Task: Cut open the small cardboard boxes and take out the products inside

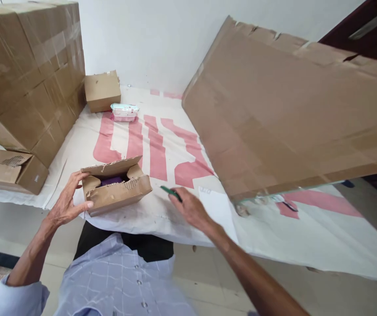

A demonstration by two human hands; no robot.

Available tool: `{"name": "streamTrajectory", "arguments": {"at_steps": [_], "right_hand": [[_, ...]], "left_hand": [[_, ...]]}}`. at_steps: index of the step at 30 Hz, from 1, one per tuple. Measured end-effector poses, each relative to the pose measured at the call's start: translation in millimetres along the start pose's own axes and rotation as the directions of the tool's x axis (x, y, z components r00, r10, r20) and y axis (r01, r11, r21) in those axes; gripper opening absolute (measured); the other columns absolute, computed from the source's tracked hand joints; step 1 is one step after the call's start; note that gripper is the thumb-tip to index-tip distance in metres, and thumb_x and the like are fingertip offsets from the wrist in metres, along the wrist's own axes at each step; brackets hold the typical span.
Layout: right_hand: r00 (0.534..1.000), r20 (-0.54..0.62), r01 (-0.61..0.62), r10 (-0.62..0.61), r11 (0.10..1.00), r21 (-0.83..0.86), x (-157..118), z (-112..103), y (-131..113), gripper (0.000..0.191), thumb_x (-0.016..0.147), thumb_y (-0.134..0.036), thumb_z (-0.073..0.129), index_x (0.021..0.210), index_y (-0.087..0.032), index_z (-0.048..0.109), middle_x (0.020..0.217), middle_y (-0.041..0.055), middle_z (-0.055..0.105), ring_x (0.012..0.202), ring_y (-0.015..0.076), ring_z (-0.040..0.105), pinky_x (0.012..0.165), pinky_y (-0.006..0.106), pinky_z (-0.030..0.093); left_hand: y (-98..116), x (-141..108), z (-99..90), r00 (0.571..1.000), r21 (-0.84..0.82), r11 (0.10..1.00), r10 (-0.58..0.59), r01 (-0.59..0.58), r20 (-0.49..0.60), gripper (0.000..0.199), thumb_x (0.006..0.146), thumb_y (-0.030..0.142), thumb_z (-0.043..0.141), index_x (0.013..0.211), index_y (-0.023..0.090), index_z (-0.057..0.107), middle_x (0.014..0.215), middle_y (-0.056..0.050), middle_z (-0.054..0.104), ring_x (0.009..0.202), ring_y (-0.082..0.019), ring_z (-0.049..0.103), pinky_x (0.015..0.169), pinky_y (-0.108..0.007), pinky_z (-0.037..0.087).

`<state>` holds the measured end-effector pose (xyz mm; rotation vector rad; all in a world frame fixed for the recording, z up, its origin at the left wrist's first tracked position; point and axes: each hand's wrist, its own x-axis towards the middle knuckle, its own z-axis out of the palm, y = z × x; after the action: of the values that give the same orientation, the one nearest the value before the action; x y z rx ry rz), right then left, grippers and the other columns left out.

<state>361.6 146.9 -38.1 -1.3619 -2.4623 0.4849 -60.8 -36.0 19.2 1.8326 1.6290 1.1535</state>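
Note:
A small cardboard box [119, 196] rests near the front edge of the cloth-covered table, its torn top flap raised. Inside its opening shows something purple [111, 181]. My left hand [68, 199] grips the box's left end, the thumb on its near side and the fingers at the back corner. To the right of the box, my right hand [190, 208] is closed around a green utility knife [168, 191]. The knife points left toward the box, apart from it; whether its blade is out I cannot make out.
Taped cartons [40, 74] are stacked at the left, with an opened box [10, 171] in front. Farther back are a small carton [102, 90] and a pink-and-white packet [124, 112]. A large cardboard sheet [290, 118] leans at the right. White paper [216, 210] lies beside my right hand.

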Motion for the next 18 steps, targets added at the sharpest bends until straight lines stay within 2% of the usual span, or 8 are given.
{"name": "streamTrajectory", "arguments": {"at_steps": [2,3,5,9,12,15,18], "right_hand": [[0.999,-0.015,-0.042,0.042,0.999,0.029,-22,38,-2,0.035,0.106,-0.043,0.044,0.116,-0.022,0.071,0.106,0.0143,0.076,0.093,0.0291,0.073,0.082,0.039,0.059],[0.999,-0.022,-0.044,0.045,0.998,0.039,-29,50,-4,0.035,0.106,-0.043,0.045,0.117,-0.022,0.071,0.106,0.0142,0.075,0.095,0.0296,0.073,0.085,0.041,0.060],[0.998,-0.058,-0.022,0.026,0.997,0.069,-33,56,-12,0.035,0.107,-0.044,0.047,0.121,-0.021,0.070,0.108,0.0140,0.074,0.100,0.0311,0.072,0.091,0.045,0.061],[0.973,-0.208,0.142,-0.101,0.971,0.193,-8,22,-46,0.040,0.109,-0.045,0.054,0.138,-0.021,0.066,0.134,0.0174,0.071,0.128,0.0337,0.068,0.110,0.054,0.059],[0.938,-0.215,0.319,-0.272,0.921,0.226,14,-2,-78,0.048,0.106,-0.043,0.062,0.149,-0.023,0.060,0.152,0.0175,0.064,0.143,0.0344,0.062,0.122,0.058,0.053],[0.919,-0.178,0.387,-0.351,0.888,0.248,27,-11,-96,0.046,0.102,-0.037,0.067,0.144,-0.021,0.060,0.146,0.0183,0.067,0.139,0.0352,0.064,0.119,0.058,0.055],[0.939,-0.163,0.341,-0.304,0.889,0.305,31,-13,-99,0.028,0.100,-0.031,0.066,0.126,-0.024,0.060,0.125,0.0136,0.073,0.118,0.0314,0.072,0.104,0.052,0.062]], "left_hand": [[-1,2,-3.6,0.999,-0.075,0.996,-0.043,0.043,0.002,0.068,0.106,0.071,0.061,0.159,0.030,0.054,0.165,-0.017,0.051,0.151,-0.038,0.054,0.115,-0.053,0.058],[-1,3,-5.2,0.998,-0.098,0.993,-0.063,0.063,-0.001,0.062,0.109,0.069,0.056,0.157,0.030,0.057,0.164,-0.016,0.053,0.151,-0.038,0.055,0.116,-0.052,0.057],[-3,6,-7.7,0.995,-0.117,0.988,-0.101,0.099,-0.013,0.056,0.112,0.064,0.051,0.154,0.029,0.062,0.161,-0.015,0.056,0.150,-0.037,0.056,0.116,-0.051,0.057],[-8,11,-7.6,0.994,-0.132,0.986,-0.110,0.106,-0.023,0.052,0.108,0.059,0.063,0.153,0.032,0.063,0.158,-0.013,0.059,0.145,-0.035,0.060,0.112,-0.048,0.061],[-11,8,-5.8,0.996,-0.127,0.989,-0.077,0.072,-0.033,0.061,0.103,0.060,0.072,0.156,0.033,0.060,0.159,-0.015,0.057,0.145,-0.035,0.061,0.111,-0.048,0.063],[-13,2,-6.0,0.996,-0.107,0.992,-0.075,0.069,-0.047,0.066,0.101,0.061,0.075,0.158,0.033,0.059,0.161,-0.017,0.055,0.146,-0.036,0.061,0.110,-0.050,0.064],[-15,-1,-5.7,0.996,-0.126,0.989,-0.079,0.072,-0.044,0.064,0.099,0.060,0.079,0.154,0.034,0.061,0.162,-0.016,0.055,0.147,-0.036,0.060,0.109,-0.050,0.065]]}}
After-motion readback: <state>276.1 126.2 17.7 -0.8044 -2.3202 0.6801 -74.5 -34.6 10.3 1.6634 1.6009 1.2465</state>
